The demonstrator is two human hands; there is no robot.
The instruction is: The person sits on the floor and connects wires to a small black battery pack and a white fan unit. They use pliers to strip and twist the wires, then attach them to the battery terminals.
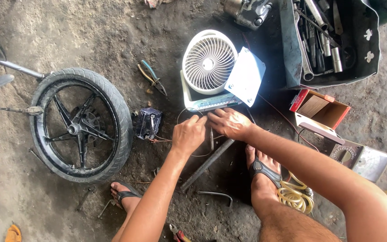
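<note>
A small white fan [208, 62] lies on the dirt ground with its base opened and a white cover plate [246, 76] leaning beside it. My left hand [188, 134] and my right hand [229, 123] meet just below the fan's open base [207, 104], fingers curled around thin wires; what exactly each pinches is hidden by the fingers. A small dark battery [147, 123] sits left of my left hand, with thin wires running from it toward my hands.
A motorcycle wheel with tyre [80, 124] lies at left, pliers [153, 78] above the battery. A tool bag [330, 40], an open cardboard box [321, 110], an analog multimeter [359, 157], a metal bar [207, 163], coiled yellow tubing [294, 197] and my sandalled feet surround the spot.
</note>
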